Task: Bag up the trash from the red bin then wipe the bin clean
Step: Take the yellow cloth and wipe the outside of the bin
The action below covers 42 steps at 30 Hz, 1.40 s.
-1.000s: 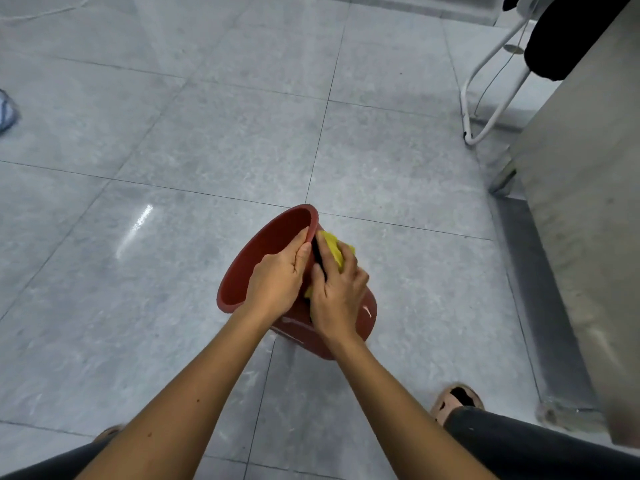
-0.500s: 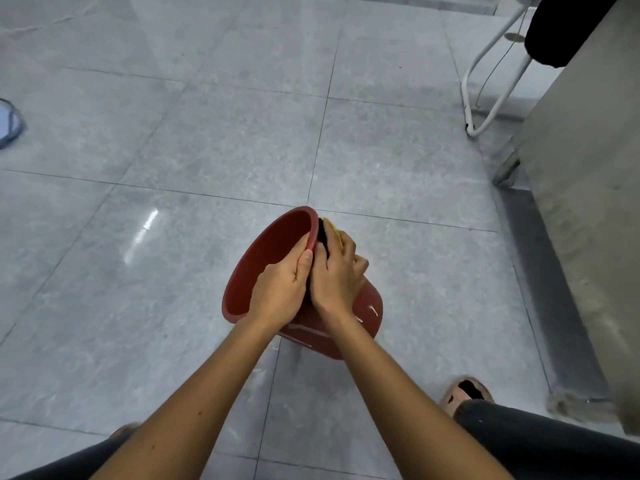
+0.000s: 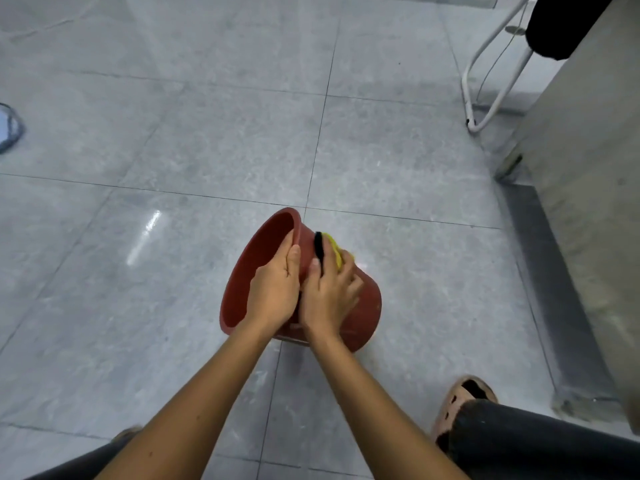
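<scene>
Red bin (image 3: pixel 360 306) lies tilted on the tiled floor (image 3: pixel 173 150). Left hand (image 3: pixel 273 292) — grip closed over the rim — steadies it. Right hand (image 3: pixel 329 292) presses the yellow sponge (image 3: pixel 336 252), now shifted up the outer wall toward the rim — wiping is underway.

The floor (image 3: pixel 207 140) is made of big grey shiny tiles with thin dark lines between them. A red bin (image 3: pixel 363 306) lies tipped on its side on it — and a tan sandal (image 3: pixel 460 400) and a white metal stand (image 3: pixel 485 98) rest on it too.
</scene>
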{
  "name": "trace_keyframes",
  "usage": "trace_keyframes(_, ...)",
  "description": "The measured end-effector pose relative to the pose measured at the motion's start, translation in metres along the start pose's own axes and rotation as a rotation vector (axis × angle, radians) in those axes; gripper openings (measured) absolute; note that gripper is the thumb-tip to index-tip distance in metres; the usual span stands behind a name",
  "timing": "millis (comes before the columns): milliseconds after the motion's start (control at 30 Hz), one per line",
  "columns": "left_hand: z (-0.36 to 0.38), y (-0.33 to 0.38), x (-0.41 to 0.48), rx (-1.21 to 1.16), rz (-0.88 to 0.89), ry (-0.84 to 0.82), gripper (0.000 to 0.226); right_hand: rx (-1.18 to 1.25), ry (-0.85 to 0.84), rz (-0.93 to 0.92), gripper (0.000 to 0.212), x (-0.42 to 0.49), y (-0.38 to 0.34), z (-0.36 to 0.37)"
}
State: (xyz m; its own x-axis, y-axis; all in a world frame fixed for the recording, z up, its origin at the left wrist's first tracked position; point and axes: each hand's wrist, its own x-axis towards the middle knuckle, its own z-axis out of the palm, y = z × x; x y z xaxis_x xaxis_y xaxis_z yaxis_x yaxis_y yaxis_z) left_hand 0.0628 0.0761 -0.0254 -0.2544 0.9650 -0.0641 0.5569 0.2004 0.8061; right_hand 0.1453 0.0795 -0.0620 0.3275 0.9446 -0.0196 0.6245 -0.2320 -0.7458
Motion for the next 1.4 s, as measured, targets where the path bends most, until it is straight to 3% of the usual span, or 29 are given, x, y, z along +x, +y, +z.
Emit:
trace_keyframes(67, -0.001, -0.003, -0.004, -0.002, 0.036, 0.009, 0.043, 0.015, -0.030, -0.174, 0.049, -0.011, -0.007, 0.000)
trace_keyframes(133, -0.005, -0.007, -0.006, -0.008, 0.024, 0.034, 0.045, -0.041, -0.046, -0.194, 0.047, -0.004, 0.016, -0.004)
trace_keyframes(200, -0.009, -0.009, -0.005, -0.028, 0.002, 0.038, 0.048, -0.101, -0.047, -0.025, 0.044, 0.011, 0.048, -0.009)
trace_keyframes(300, -0.005, -0.006, -0.005, -0.020, 0.012, 0.010, 0.049, -0.054, -0.117, 0.376, 0.040, 0.033, 0.070, -0.017)
trace_keyframes(333, -0.004, -0.004, -0.005, -0.018, 0.014, 0.002, 0.048, -0.060, -0.120, 0.397, 0.040, 0.033, 0.065, -0.017)
trace_keyframes(367, -0.003, -0.002, -0.004, -0.016, 0.016, -0.002, 0.048, -0.069, -0.108, 0.331, 0.041, 0.029, 0.055, -0.015)
trace_keyframes(467, -0.004, 0.000, 0.001, -0.031, 0.010, -0.006, 0.047, -0.059, -0.089, -0.117, 0.048, -0.003, 0.025, -0.007)
trace_keyframes(533, -0.006, 0.001, 0.007, -0.059, 0.021, -0.044, 0.045, -0.050, -0.104, -0.265, 0.051, -0.015, 0.028, -0.007)
trace_keyframes(600, -0.009, 0.000, 0.011, -0.177, 0.065, -0.075, 0.045, -0.043, -0.062, -0.171, 0.048, -0.001, 0.046, -0.013)
trace_keyframes(667, -0.014, -0.007, 0.006, -0.241, 0.147, -0.095, 0.053, -0.017, -0.028, 0.084, 0.041, 0.025, 0.068, -0.018)
trace_keyframes(733, -0.020, -0.024, -0.012, -0.034, 0.267, -0.146, 0.056, 0.020, -0.071, 0.260, 0.040, 0.049, 0.086, -0.024)
trace_keyframes(800, -0.023, -0.045, -0.033, 0.241, 0.398, -0.153, 0.056, 0.025, -0.118, 0.308, 0.043, 0.067, 0.091, -0.031)
trace_keyframes(900, -0.020, -0.050, -0.046, 0.316, 0.458, -0.176, 0.053, 0.015, -0.133, 0.361, 0.045, 0.075, 0.082, -0.035)
trace_keyframes(967, -0.019, -0.041, -0.040, 0.307, 0.480, -0.106, 0.052, 0.042, -0.117, 0.247, 0.044, 0.057, 0.069, -0.035)
trace_keyframes(1100, -0.026, -0.020, -0.032, 0.262, 0.469, -0.042, 0.049, 0.107, -0.095, -0.243, 0.056, -0.002, 0.042, -0.039)
trace_keyframes(1167, -0.028, -0.016, -0.037, 0.256, 0.452, -0.027, 0.048, 0.111, -0.127, -0.347, 0.051, -0.004, 0.029, -0.035)
trace_keyframes(1233, -0.028, -0.016, -0.038, 0.288, 0.437, -0.021, 0.051, 0.024, -0.196, -0.280, 0.046, 0.010, 0.019, -0.027)
trace_keyframes(1333, -0.026, -0.014, -0.035, 0.290, 0.389, -0.055, 0.057, -0.068, -0.338, 0.036, 0.044, 0.037, 0.030, -0.022)
trace_keyframes(1400, -0.020, -0.010, -0.031, 0.227, 0.346, -0.083, 0.056, -0.066, -0.305, 0.171, 0.042, 0.041, 0.046, -0.030)
